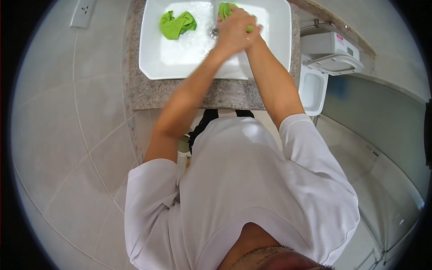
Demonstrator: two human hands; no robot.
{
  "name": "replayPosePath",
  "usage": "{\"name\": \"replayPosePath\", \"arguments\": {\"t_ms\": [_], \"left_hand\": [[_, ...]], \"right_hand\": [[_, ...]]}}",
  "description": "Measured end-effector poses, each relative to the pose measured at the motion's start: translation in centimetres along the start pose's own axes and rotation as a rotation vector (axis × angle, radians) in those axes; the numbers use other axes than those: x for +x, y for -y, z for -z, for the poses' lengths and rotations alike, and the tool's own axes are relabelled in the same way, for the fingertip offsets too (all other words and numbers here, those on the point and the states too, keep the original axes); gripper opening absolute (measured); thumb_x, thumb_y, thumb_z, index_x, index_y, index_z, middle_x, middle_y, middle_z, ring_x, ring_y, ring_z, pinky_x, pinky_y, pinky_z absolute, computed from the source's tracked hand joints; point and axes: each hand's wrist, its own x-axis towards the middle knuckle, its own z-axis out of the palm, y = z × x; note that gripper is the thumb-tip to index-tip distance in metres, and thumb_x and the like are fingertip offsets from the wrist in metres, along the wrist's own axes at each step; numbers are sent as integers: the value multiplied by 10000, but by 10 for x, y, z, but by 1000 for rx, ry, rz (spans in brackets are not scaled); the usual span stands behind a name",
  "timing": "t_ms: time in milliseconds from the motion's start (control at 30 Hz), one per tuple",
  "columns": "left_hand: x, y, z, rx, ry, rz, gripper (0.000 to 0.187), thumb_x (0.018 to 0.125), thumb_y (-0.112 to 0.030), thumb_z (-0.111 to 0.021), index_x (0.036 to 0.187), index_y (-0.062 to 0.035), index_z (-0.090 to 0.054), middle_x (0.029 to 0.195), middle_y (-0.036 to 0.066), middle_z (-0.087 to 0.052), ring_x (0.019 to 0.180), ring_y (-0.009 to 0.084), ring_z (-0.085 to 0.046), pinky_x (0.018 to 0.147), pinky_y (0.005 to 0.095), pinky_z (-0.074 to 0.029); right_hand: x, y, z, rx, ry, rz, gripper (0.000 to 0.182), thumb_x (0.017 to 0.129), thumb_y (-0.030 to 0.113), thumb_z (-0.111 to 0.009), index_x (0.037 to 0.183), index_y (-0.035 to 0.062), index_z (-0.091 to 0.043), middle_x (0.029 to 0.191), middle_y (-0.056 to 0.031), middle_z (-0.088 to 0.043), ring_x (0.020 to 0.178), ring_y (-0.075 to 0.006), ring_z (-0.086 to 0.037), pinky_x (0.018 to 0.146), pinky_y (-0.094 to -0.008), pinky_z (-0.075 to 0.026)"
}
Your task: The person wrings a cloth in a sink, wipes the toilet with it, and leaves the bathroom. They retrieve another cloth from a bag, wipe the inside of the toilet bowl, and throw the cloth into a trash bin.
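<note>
Over the right half of a white sink (148,58), my left hand (235,30) and my right hand (255,32) are pressed together around a bright green cloth (225,10). Parts of the cloth stick out above the fingers and between the hands. Motion blurs the hands a little, and they overlap, so some fingers are hidden. A second green cloth (177,24) lies crumpled in the left part of the sink, apart from my hands. Foamy water (198,42) covers part of the basin floor, and a metal drain (214,31) shows beside my left hand.
A speckled stone counter (166,95) surrounds the sink. To the right stand a toilet (313,87) with its lid raised and a glass panel (378,108). A wall socket (82,13) is at the upper left. A bin (183,145) is partly visible under the counter.
</note>
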Motion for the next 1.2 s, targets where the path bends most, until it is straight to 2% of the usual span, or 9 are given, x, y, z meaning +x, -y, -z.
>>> {"name": "replayPosePath", "arguments": {"t_ms": [133, 200, 400, 467, 533, 800, 900, 1133, 1200], "left_hand": [[1, 57, -48, 197, -12, 189, 318, 956, -255, -561, 798, -2, -670, 817, 219, -685, 774, 408, -658, 709, 478, -526], [18, 79, -15, -424, -190, 688, 354, 982, -273, -525, 798, -11, -675, 790, 228, -691, 742, 419, -669, 673, 491, -523], [-22, 104, -52, -218, -294, 290, 409, 1012, -328, -488, 946, 15, -701, 951, 261, -705, 893, 446, -673, 796, 514, -525], [-33, 167, -33, -134, -16, 490, 428, 1017, -342, -492, 1006, 35, -695, 977, 255, -712, 912, 453, -672, 809, 522, -520], [-20, 157, 2, 18, -191, 491, 363, 1017, -311, -529, 984, 18, -677, 881, 224, -702, 806, 397, -667, 756, 479, -519], [32, 91, 94, -320, -195, 256, 216, 924, -235, -708, 969, -29, -662, 769, 128, -652, 719, 234, -614, 698, 386, -511], [22, 104, 121, 210, 501, 588, 496, 841, -237, -789, 1295, -85, -660, 1034, 129, -734, 1027, 228, -696, 834, 398, -542], [1, 136, 14, -929, -199, 500, 178, 940, -205, -604, 1037, -57, -626, 924, 127, -665, 899, 238, -669, 792, 398, -528], [4, 65, -11, -257, -261, 215, 173, 959, -212, -563, 977, -78, -670, 878, 190, -664, 834, 338, -683, 742, 444, -535]], "right_hand": [[3, -15, -15, -241, -190, 78, 201, 1046, 260, -501, 1038, 75, -580, 925, -126, -652, 848, -255, -627, 734, -398, -540], [-4, -31, -35, -471, -316, 87, 256, 1063, 299, -458, 1043, 78, -586, 904, -125, -648, 825, -281, -634, 708, -414, -553], [6, 2, -20, -549, -406, 143, 265, 1063, 256, -439, 1108, 44, -592, 989, -140, -654, 897, -287, -664, 745, -463, -595], [10, 23, -36, -1579, -323, -128, 296, 993, 337, -539, 1160, 135, -676, 1202, -99, -663, 1155, -295, -612, 869, -592, -533], [49, 56, -16, -2466, 17, 152, 251, 918, 271, -595, 998, 106, -766, 1027, -83, -719, 1038, -277, -659, 887, -505, -531], [11, 14, -104, -1389, -223, 266, 211, 935, 235, -659, 960, 48, -755, 933, -50, -730, 894, -187, -675, 821, -343, -518], [6, 36, -104, -1242, -68, 291, 207, 946, 244, -670, 902, 48, -722, 858, -27, -684, 811, -165, -635, 827, -338, -511], [10, 11, -60, -491, -378, 143, 465, 1055, 418, -476, 1138, -2, -661, 1089, -179, -697, 955, -311, -693, 843, -472, -580], [22, 5, -10, -582, -376, 299, 322, 1083, 343, -406, 1027, 86, -592, 1040, -95, -670, 931, -262, -652, 787, -401, -581]]}}
